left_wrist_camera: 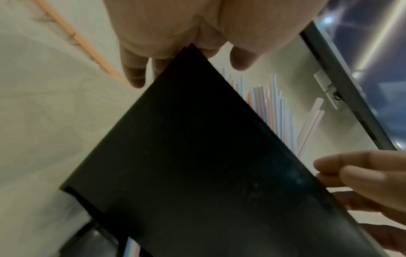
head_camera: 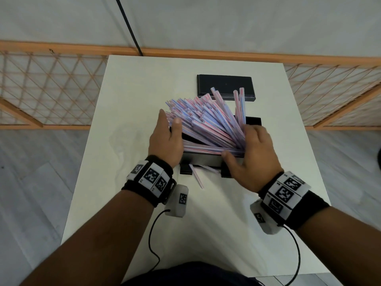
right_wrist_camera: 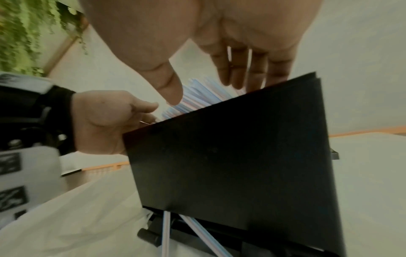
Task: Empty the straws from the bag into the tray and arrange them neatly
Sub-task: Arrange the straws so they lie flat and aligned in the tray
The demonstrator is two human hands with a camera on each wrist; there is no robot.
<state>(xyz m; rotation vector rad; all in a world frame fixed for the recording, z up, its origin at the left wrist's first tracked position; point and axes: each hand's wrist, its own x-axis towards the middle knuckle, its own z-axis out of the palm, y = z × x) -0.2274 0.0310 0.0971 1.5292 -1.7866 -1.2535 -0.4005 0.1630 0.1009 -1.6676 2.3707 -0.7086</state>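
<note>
A thick bundle of pink-and-blue striped straws [head_camera: 208, 122] lies fanned out in a black tray [head_camera: 206, 159] near the middle of the white table [head_camera: 127, 96]. Their near ends bunch together at the tray's right end, and their far ends spread up and to the left, well above the rim. A few reach toward a flat black lid [head_camera: 225, 86] that lies just beyond the tray. One loose straw [head_camera: 196, 176] sticks out from under the tray's near edge onto the tabletop.

The left hand [head_camera: 167, 139] stands at the tray's left end, fingers straight and together, palm turned toward the fan and pressing against the straws' left side; it grips nothing. The right hand [head_camera: 253, 155] is at the tray's right end, fingers spread and nearly straight over the bunched ends, the thumb stretched left along the near wall. From the right wrist view its fingertips [right_wrist_camera: 239, 76] reach down behind the tray's dark wall [right_wrist_camera: 241, 156] among the straw tips, with nothing pinched.

Each wrist carries a black band with printed square markers [head_camera: 152, 176], and a thin black cable [head_camera: 153, 238] trails from each toward the person. An orange lattice fence [head_camera: 51, 87] runs behind the table.
</note>
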